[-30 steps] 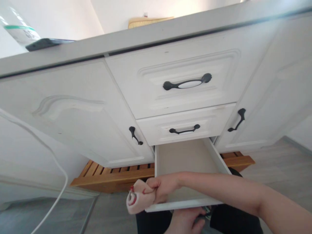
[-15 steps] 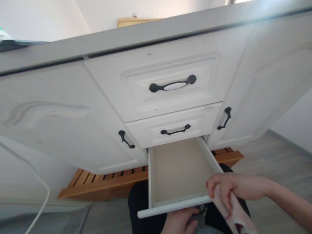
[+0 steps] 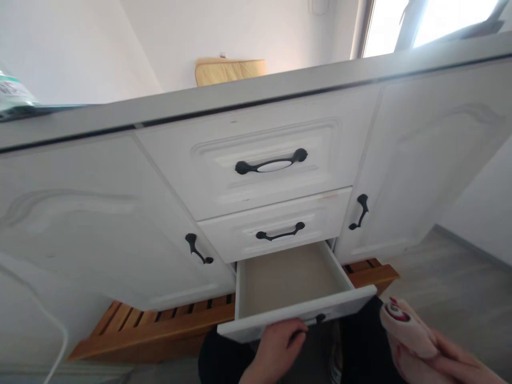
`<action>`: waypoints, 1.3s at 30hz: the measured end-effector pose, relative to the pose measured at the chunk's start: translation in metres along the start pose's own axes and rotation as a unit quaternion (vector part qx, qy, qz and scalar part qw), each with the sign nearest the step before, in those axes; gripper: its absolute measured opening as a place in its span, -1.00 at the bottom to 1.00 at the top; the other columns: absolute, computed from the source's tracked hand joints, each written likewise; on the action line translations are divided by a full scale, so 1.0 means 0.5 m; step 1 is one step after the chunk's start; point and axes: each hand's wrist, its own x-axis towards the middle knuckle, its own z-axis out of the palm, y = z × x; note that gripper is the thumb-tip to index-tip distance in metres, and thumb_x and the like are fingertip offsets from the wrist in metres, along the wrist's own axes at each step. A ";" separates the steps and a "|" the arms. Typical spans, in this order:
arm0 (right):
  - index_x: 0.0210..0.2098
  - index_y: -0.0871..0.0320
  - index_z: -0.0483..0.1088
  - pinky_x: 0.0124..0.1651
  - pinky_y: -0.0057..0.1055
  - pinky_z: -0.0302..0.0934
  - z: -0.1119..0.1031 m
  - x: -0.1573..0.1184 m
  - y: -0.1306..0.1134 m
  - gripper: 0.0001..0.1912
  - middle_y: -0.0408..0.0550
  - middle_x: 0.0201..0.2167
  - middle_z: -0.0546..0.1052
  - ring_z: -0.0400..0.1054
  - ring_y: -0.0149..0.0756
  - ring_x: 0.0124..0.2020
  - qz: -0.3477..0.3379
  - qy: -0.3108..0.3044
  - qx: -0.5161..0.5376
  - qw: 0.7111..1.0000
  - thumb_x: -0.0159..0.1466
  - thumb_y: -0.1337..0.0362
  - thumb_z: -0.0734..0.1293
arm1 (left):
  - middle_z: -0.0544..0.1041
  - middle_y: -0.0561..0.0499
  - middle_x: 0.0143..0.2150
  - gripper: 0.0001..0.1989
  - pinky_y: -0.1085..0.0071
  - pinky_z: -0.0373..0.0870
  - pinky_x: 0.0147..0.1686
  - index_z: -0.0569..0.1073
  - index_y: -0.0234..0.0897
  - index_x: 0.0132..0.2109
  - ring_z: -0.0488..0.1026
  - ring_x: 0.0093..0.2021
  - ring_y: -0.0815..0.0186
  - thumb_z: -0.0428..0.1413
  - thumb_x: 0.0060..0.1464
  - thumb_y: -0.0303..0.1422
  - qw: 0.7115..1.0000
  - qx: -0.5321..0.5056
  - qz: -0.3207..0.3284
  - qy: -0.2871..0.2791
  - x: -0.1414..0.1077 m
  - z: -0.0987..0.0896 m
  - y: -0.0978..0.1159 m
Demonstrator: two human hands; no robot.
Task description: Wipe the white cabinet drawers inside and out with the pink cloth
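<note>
The lowest drawer [image 3: 294, 277] is pulled out over my lap, and its pale bottom shows bare. My left hand [image 3: 276, 344] is at the front panel, its fingers curled around the left part of the black handle [image 3: 319, 318]. Part of that handle is hidden by my fingers. Off to the right of the drawer, my right hand [image 3: 454, 358] grips a rolled pink cloth [image 3: 414, 332]. The roll's end faces up and shows red and white layers inside. It does not touch the drawer.
Two shut drawers [image 3: 272, 165] sit above the open one, between white cabinet doors [image 3: 100, 224] with black handles. A brown slatted wooden piece [image 3: 160, 325] lies low behind the drawer. On the countertop [image 3: 224, 93], a green-and-white package [image 3: 16, 93] stands at left.
My right hand has moved right with the rolled cloth, off the drawer's front corner. My left hand has come from beneath the front panel to its handle. The view has tilted up.
</note>
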 end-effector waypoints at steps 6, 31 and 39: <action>-0.15 -0.03 0.55 0.19 0.02 0.31 0.115 0.047 -0.095 -0.36 0.11 -0.05 0.63 0.41 0.29 0.14 0.035 -0.031 0.058 0.997 -0.22 -0.10 0.39 | 0.67 0.09 -0.14 -0.73 0.43 0.41 -0.05 0.61 -0.13 -0.12 0.56 -0.11 0.32 0.01 0.21 -0.31 0.999 0.021 0.029 0.041 0.135 -0.084 -0.032; 0.14 -0.31 0.46 0.12 0.01 0.13 0.503 0.130 -0.307 -0.42 -0.05 0.12 0.51 0.33 0.00 0.13 -0.528 -0.022 -0.264 0.807 0.37 0.46 0.12 | 0.34 -0.14 0.37 -0.50 0.12 0.29 0.33 0.42 -0.21 0.24 0.26 0.38 0.09 -0.11 0.21 -0.44 0.800 0.248 -0.363 0.409 -0.153 0.114 -0.465; 0.33 -0.26 0.21 0.13 -0.11 0.04 0.796 -0.051 -0.506 -0.46 -0.15 0.25 0.45 0.28 -0.09 0.16 -0.643 -0.181 -0.262 0.696 0.42 0.30 0.24 | 0.33 -0.23 0.38 -0.47 0.11 0.40 0.07 0.29 -0.30 0.34 0.27 0.36 0.03 -0.23 0.32 -0.34 0.734 0.334 -0.488 0.334 -0.132 0.064 -0.414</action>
